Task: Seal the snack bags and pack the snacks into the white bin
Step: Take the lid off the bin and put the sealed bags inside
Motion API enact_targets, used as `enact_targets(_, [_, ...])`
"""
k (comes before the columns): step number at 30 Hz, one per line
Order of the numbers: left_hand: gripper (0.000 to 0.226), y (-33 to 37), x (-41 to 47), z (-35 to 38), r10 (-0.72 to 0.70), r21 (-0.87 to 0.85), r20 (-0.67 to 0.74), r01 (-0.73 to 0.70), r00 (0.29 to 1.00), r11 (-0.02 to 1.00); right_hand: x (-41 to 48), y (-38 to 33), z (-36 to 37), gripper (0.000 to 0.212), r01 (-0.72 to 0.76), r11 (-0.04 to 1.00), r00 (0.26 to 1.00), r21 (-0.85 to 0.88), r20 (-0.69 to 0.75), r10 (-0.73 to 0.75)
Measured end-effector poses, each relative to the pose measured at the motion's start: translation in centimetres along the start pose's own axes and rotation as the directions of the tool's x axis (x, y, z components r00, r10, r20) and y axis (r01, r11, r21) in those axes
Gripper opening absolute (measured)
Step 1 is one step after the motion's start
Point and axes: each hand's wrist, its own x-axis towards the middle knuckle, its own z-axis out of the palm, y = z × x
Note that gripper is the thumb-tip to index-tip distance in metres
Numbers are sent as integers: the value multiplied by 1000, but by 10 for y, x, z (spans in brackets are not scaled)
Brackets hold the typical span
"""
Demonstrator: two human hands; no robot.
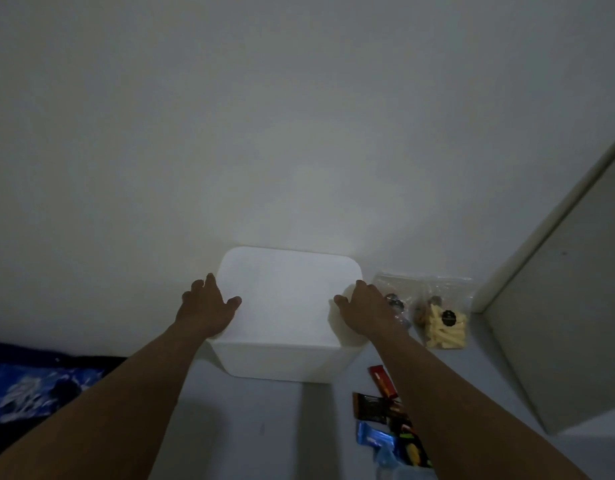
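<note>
Two grips: left hand (209, 308) and right hand (366, 311) each clasp a side rim of the white bin (282, 358), standing by the wall (299, 133). Probably light, stiff, smooth (may slip). Just right, the snack bags (444, 317): soft, crushable, pinch tops.

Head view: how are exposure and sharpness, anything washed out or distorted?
Head view: dim overall; a bright patch washes out the white bin, hiding its inside; the wrapped snacks at lower right are dark and soft; wide-angle stretch shows toward the edges.
</note>
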Motion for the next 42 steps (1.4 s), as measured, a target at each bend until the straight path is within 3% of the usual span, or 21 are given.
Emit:
enact_targets(5, [95,-13,17,12,-51,-178,130,74,990,981,15,11,14,64,-72,996,997,56,-34,74])
enact_targets(9, [82,-16,32,16,-57,-342,123,97,991,935,26,19,24,79,-137,969,989,205,-31,146])
enact_targets(12, [75,-8,37,16,-66,-405,78,92,995,910,30,21,32,71,-168,930,982,327,-32,188])
enact_targets(18, [76,3,20,29,-113,-305,-119,72,986,949,28,21,40,58,-126,897,977,425,-104,186])
enact_targets(28, [76,3,18,28,-123,-305,-186,62,975,950,14,20,37,56,-18,855,966,518,-211,149])
enact_targets(33, [76,7,18,25,-150,-252,-269,80,951,964,17,15,33,59,8,910,953,414,-277,118])
enact_targets(42, [86,9,17,5,-142,-388,-183,61,973,920,12,6,21,55,17,906,947,423,-297,121])
